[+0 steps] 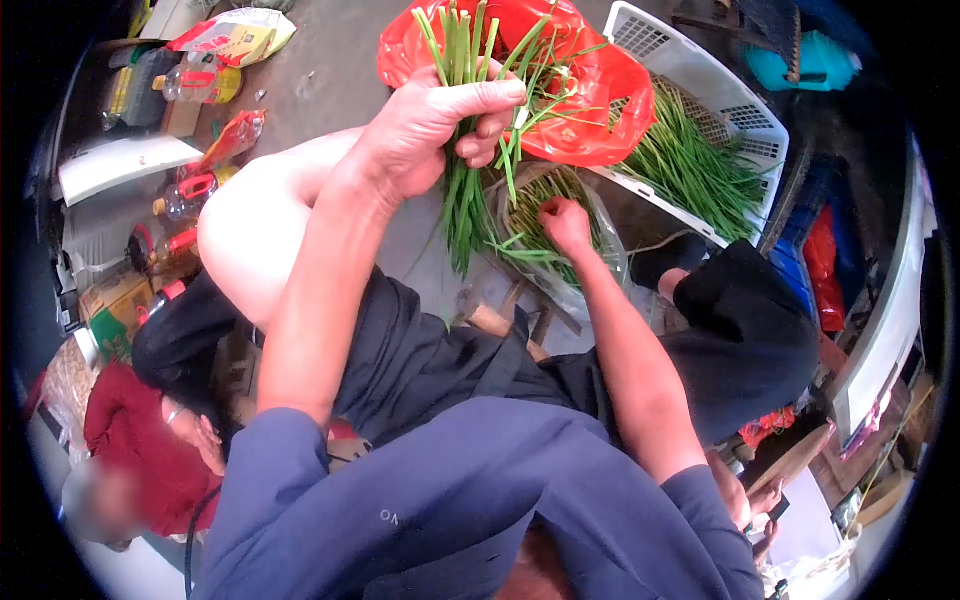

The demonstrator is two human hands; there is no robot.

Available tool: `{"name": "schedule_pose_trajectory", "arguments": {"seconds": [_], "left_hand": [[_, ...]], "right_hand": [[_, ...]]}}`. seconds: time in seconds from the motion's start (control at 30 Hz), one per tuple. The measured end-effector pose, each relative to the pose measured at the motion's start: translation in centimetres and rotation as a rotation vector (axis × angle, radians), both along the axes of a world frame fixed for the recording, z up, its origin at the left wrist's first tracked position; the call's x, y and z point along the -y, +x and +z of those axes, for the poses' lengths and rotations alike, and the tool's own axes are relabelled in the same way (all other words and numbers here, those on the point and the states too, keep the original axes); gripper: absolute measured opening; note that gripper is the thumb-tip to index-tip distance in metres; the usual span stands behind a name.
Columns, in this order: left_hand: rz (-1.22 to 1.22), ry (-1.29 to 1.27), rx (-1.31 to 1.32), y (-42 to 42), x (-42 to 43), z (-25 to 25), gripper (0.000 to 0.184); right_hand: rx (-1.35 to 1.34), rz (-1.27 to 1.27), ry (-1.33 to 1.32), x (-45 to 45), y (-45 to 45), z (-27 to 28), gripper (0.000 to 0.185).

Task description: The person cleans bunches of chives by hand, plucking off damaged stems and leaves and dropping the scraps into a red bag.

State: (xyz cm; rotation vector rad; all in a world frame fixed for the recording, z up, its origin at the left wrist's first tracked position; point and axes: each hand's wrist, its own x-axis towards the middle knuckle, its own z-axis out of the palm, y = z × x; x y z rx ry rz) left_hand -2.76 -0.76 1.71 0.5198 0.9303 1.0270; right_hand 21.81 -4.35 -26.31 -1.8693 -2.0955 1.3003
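Observation:
In the upper middle, my left hand [440, 125] is closed round a bunch of green chives [463, 200]. Their thick cut ends point up and the leafy ends hang down. My right hand [567, 226] reaches into a clear plastic bag [612, 235] of short chive stalks [528, 208]. Its fingers are curled together against the stalks, and what they pinch is hidden. Just behind both hands lies an open red plastic bag [610, 95] with loose green strands on it.
A white plastic basket [690, 45] holding more chives [705, 170] stands at the right. Oil bottles [205, 85] line the left. A person in a red top [140, 430] sits at lower left; another person's hands [768, 500] show at lower right. A wooden piece [490, 320] lies below the clear bag.

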Motion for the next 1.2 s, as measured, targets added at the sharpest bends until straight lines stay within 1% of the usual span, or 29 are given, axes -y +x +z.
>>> {"name": "schedule_pose_trajectory", "arguments": {"seconds": [0.03, 0.17, 0.23, 0.27, 0.4, 0.57, 0.67, 0.77, 0.8, 0.83, 0.9, 0.93, 0.97, 1.03, 1.2], "left_hand": [[0.014, -0.018, -0.046, 0.1, 0.0, 0.0, 0.013], [0.035, -0.059, -0.062, 0.2, -0.3, -0.3, 0.012], [0.055, -0.064, -0.116, 0.2, -0.4, -0.2, 0.012], [0.049, -0.057, -0.11, 0.0, -0.4, 0.0, 0.015], [0.094, -0.05, -0.119, -0.3, -0.4, -0.3, 0.022], [0.127, 0.016, -0.131, -0.1, -0.4, -0.4, 0.024], [0.118, 0.03, -0.157, 0.0, -0.3, -0.5, 0.025], [0.12, 0.088, -0.152, 0.2, -0.2, -1.0, 0.024], [0.12, 0.087, -0.172, 0.4, -0.2, -0.9, 0.022], [0.119, 0.086, -0.192, 0.5, -0.1, -0.9, 0.021], [0.094, 0.121, -0.196, 0.5, -0.2, -1.7, 0.02], [0.064, 0.124, -0.224, 0.7, -0.2, -1.8, 0.02], [0.036, 0.128, -0.253, 0.8, -0.2, -2.0, 0.02], [-0.018, 0.127, -0.313, 1.3, -0.1, -2.1, 0.018], [-0.136, 0.102, -0.392, 2.8, 0.6, -2.9, 0.017]], "right_hand": [[-0.002, 0.003, -0.011, 0.3, -0.2, -0.1, 0.02], [-0.019, 0.081, -0.011, 1.5, -1.0, -0.4, 0.024], [0.069, 0.19, 0.085, 1.8, -1.4, -0.1, 0.022], [0.06, 0.172, 0.151, 2.1, -1.6, -0.3, 0.019], [0.103, 0.21, 0.16, 1.6, -2.0, -0.3, 0.019], [0.044, 0.155, 0.209, 0.8, -0.8, 0.7, 0.018], [-0.131, 0.02, 0.005, 0.0, 0.0, 1.5, 0.02], [-0.159, -0.052, 0.08, -0.9, 0.9, 2.6, 0.023], [-0.242, -0.086, 0.066, -1.3, 1.2, 3.4, 0.02], [-0.236, -0.089, 0.08, -1.9, 1.3, 4.8, 0.02], [-0.469, -0.297, -0.163, -3.1, 1.3, 7.9, 0.018], [-0.581, -0.349, -0.237, -3.5, 1.3, 10.3, 0.017], [-0.704, -0.333, -0.288, -4.2, 1.7, 10.8, 0.017], [-0.768, -0.399, -0.31, -5.0, 1.4, 15.1, 0.017], [-1.039, -0.484, -0.397, -5.7, 1.3, 21.3, 0.021]]}}
